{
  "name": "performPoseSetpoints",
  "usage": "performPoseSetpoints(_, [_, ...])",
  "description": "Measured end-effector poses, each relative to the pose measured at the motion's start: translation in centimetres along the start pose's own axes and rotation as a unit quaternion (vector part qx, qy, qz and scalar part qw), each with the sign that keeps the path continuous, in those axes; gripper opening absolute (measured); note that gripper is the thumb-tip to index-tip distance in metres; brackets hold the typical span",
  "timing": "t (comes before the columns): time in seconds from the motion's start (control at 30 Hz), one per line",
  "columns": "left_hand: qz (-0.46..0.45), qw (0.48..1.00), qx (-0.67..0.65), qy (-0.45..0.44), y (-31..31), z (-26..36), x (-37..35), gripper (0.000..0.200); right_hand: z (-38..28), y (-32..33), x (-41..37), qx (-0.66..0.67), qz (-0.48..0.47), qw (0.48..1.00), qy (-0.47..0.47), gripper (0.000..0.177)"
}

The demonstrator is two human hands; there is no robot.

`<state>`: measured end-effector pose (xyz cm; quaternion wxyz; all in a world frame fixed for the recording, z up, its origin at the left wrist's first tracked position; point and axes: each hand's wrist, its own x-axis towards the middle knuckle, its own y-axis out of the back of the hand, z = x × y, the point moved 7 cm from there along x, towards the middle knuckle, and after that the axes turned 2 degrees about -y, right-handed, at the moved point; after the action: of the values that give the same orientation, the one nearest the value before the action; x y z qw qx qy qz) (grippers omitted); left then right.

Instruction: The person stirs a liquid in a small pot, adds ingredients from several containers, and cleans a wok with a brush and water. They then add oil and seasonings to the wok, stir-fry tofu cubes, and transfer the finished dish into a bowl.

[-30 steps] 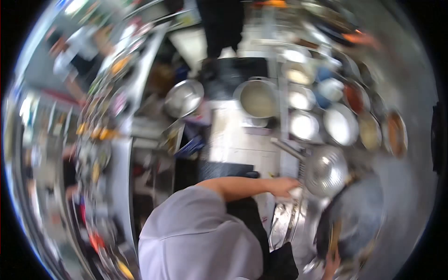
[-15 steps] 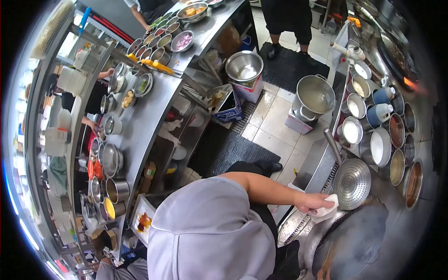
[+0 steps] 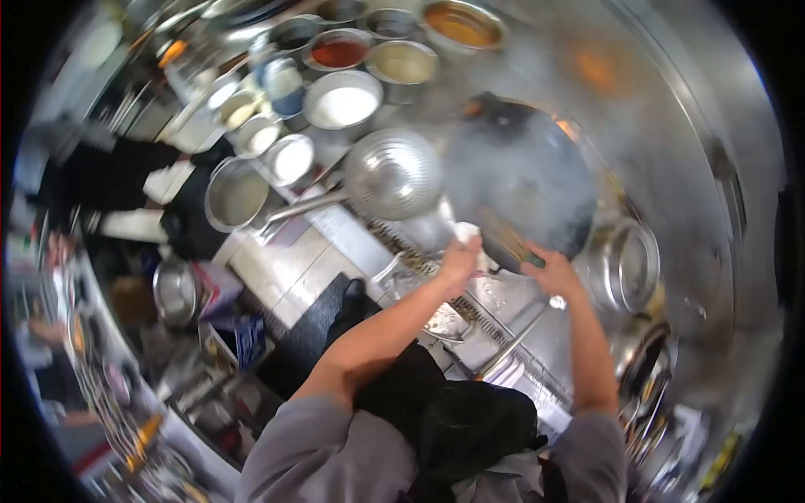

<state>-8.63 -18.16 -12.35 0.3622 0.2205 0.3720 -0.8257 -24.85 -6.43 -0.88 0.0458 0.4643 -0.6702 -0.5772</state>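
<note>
At the near rim of the wok (image 3: 528, 168), the left hand (image 3: 459, 258) has its fingers closed on a white cloth (image 3: 466, 230). The right hand (image 3: 555, 277) wraps its fingers round a tool handle (image 3: 507, 239).

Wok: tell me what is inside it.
The wok looks dark and hazy with steam. A stick-like tool from the right hand reaches over its near rim. Steam and blur hide whether any food lies at the bottom.

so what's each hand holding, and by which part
left hand clutches a bunched white cloth at the wok rim; right hand grips a utensil by its handle end, details blurred
</note>
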Motion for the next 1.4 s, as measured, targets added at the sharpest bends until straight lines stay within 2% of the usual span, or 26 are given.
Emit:
performPoseSetpoints(0.03, [-0.036,0.999,-0.009,0.016,0.0,0.2,-0.5,0.05,2.1,1.8,-0.3,0.009,0.014,1.0,-0.026,0.054])
performPoseSetpoints(0.1, [-0.078,0.996,-0.011,0.032,0.3,0.9,-0.6,0.048,5.9,6.4,1.7,-0.161,0.049,0.985,-0.033,0.056])
performPoseSetpoints(0.17, [-0.075,0.989,-0.1,0.074,1.1,-0.2,-1.3,0.04,3.3,7.3,5.5,-0.055,0.114,0.99,-0.06,0.052])
performPoseSetpoints(0.23, [-0.075,0.993,-0.059,0.07,0.4,-0.5,-0.7,0.036,1.6,3.4,9.3,-0.07,0.202,0.975,-0.06,0.051])
performPoseSetpoints(0.3, [-0.073,0.997,0.016,0.035,-0.5,0.4,0.2,0.029,3.2,-3.4,12.2,-0.089,0.13,0.979,-0.127,0.053])
performPoseSetpoints(0.33, [-0.082,0.996,0.023,0.036,-1.0,1.1,0.6,0.029,0.8,-3.7,10.4,-0.049,0.147,0.985,-0.074,0.055])
performPoseSetpoints(0.37, [-0.095,0.991,0.016,0.095,-1.3,1.3,0.8,0.024,-1.8,-3.3,7.1,-0.009,0.163,0.986,-0.02,0.057])
performPoseSetpoints(0.4, [-0.105,0.983,0.009,0.152,-1.6,1.3,0.9,0.023,-3.2,-2.0,3.3,-0.04,0.124,0.99,-0.045,0.059])
performPoseSetpoints(0.43, [-0.066,0.988,0.014,0.142,-1.3,1.0,1.3,0.028,-3.6,-1.3,0.5,-0.071,0.083,0.992,-0.07,0.061])
performPoseSetpoints(0.5, [-0.085,0.99,0.033,0.107,-1.4,0.7,1.2,0.029,2.9,-1.1,-1.5,-0.197,0.054,0.971,-0.127,0.064])
performPoseSetpoints(0.53, [-0.097,0.992,0.042,0.066,-1.4,1.0,1.4,0.029,5.3,1.1,-1.3,-0.183,0.099,0.96,-0.185,0.063])
performPoseSetpoints(0.57, [-0.083,0.992,0.054,0.072,-1.3,1.3,1.1,0.031,7.0,3.7,0.1,-0.168,0.145,0.945,-0.24,0.063])
performPoseSetpoints(0.63, [-0.092,0.991,0.066,0.071,-0.6,0.7,1.9,0.031,9.2,4.6,7.8,-0.099,0.223,0.95,-0.196,0.068])
performPoseSetpoints(0.67, [-0.099,0.99,0.073,0.071,-0.5,0.3,2.0,0.031,8.2,3.4,12.2,-0.088,0.234,0.955,-0.163,0.065])
performPoseSetpoints(0.73, [-0.077,0.992,0.087,0.049,-0.5,1.1,1.5,0.027,1.8,0.0,17.8,0.166,0.308,0.935,-0.063,0.057])
performPoseSetpoints(0.77, [-0.098,0.99,0.09,0.049,-0.6,1.1,1.4,0.026,-2.9,-1.0,16.6,0.311,0.227,0.916,-0.112,0.06])
performPoseSetpoints(0.8, [-0.12,0.987,0.094,0.046,-0.8,1.4,1.3,0.026,-6.9,-1.5,14.0,0.446,0.141,0.87,-0.155,0.063])
performPoseSetpoints(0.87, [-0.133,0.988,0.06,0.041,-0.4,1.2,1.3,0.028,-6.8,-4.1,12.9,0.353,0.151,0.923,-0.04,0.066])
performPoseSetpoints(0.93, [-0.149,0.988,0.024,0.036,-0.3,2.3,0.6,0.03,-4.9,-4.8,8.4,0.233,0.191,0.947,0.114,0.065])
performPoseSetpoints(1.0, [-0.151,0.98,-0.067,0.112,-0.3,3.7,-1.6,0.036,-0.7,-2.7,2.9,0.2,-0.058,0.978,0.028,0.06])
performPoseSetpoints(1.07, [-0.175,0.976,-0.064,0.115,0.1,3.3,-1.6,0.039,5.2,2.0,0.6,0.066,-0.067,0.994,0.051,0.055])
performPoseSetpoints(1.13, [-0.181,0.975,-0.059,0.113,-0.3,3.1,-1.5,0.04,7.1,5.5,1.8,0.19,-0.036,0.978,-0.083,0.048])
performPoseSetpoints(1.2, [-0.162,0.98,-0.029,0.115,-0.5,2.9,-1.2,0.04,4.0,4.5,7.0,0.009,0.13,0.991,-0.027,0.045])
performPoseSetpoints(1.27, [-0.143,0.983,-0.002,0.116,-0.7,2.7,-1.0,0.04,0.4,-0.8,10.3,-0.05,0.124,0.983,-0.125,0.047])
performPoseSetpoints(1.33, [-0.12,0.988,0.032,0.096,-0.4,2.9,-0.8,0.039,-3.1,-4.2,7.7,-0.054,0.111,0.99,-0.073,0.052])
performPoseSetpoints(1.4, [-0.105,0.989,0.045,0.092,-0.6,3.0,-1.2,0.04,-6.2,-1.6,0.0,-0.062,0.081,0.993,-0.058,0.056])
